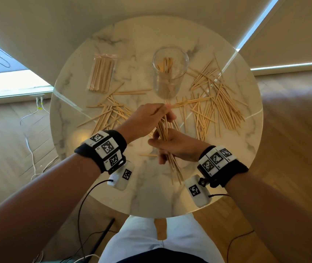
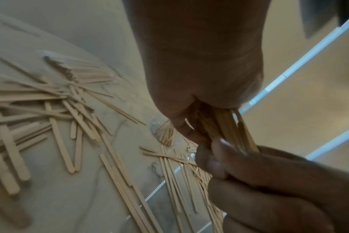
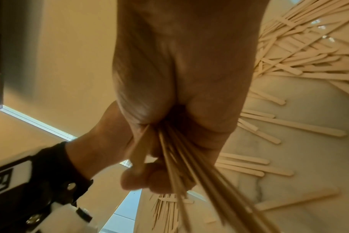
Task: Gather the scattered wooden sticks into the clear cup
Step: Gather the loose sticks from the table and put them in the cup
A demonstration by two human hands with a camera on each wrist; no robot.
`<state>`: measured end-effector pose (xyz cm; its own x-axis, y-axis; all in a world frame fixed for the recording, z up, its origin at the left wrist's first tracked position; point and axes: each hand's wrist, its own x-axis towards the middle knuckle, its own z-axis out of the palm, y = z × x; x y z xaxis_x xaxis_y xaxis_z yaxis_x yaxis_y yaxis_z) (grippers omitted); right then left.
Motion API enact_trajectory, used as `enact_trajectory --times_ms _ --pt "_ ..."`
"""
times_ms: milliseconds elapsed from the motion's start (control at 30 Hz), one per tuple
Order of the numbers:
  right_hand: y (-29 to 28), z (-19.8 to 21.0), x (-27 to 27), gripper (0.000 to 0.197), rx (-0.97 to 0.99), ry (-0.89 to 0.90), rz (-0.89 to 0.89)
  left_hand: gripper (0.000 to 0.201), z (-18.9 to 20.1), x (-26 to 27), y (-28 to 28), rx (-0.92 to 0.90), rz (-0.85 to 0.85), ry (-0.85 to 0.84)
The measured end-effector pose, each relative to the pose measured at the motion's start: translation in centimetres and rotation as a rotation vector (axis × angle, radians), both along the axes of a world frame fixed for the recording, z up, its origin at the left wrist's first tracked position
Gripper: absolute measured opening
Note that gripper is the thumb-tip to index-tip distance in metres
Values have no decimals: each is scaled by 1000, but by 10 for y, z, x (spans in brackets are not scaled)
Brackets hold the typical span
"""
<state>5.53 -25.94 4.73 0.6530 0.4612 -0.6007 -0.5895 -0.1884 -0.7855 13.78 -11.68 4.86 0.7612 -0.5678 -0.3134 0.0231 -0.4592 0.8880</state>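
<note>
while both hands are working just above the near middle of the table, the right hand is clenching a bundle of thin sticks low down, its fingers curling round them, and the left hand is pinching the same bundle higher up, probably to square the sticks so they are entering the cup together. the bundle is tilting, its lower ends fanning out toward the person and its top leaning toward the clear cup, which is standing upright just beyond the hands with a few sticks already in it. most of the job is looking undone: loose sticks are lying in a heap to the left and a bigger one to the right, with a wrapped pack of sticks lying at the far left. the round marble table is catching streaks of light; beyond it, wooden flooring, cables and drawn blinds are showing.
</note>
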Motion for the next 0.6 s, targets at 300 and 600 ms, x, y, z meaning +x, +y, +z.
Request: enact_trajectory --times_ms 300,600 --pt "13 -3 2 14 -70 -36 -135 36 -2 -4 3 88 -156 -47" --pt "14 6 22 28 163 -12 -985 84 -16 -23 21 -251 267 0"
